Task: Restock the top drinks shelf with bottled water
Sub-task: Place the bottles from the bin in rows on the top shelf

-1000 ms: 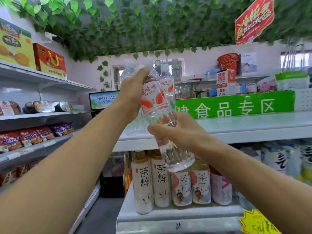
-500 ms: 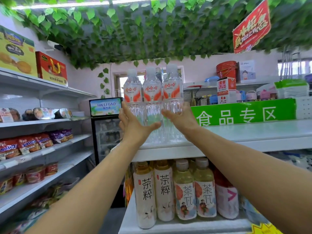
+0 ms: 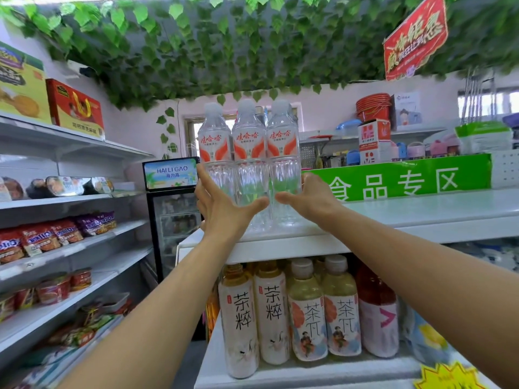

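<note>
Together, left hand [image 3: 224, 204] and right hand [image 3: 311, 200] press three water bottles [image 3: 248, 144] (upright, touching) with straight, spread fingers [image 3: 204, 178].

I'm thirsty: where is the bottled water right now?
Head view: the three water bottles stand side by side at the left end of the top shelf, above the tea bottles, between the left hand and right hand.

Clear, ribbed plastic water bottles [image 3: 248, 178] with glossy labels [image 3: 249, 144]; top shelf [image 3: 421, 211] smooth, white, faintly glossy
</note>
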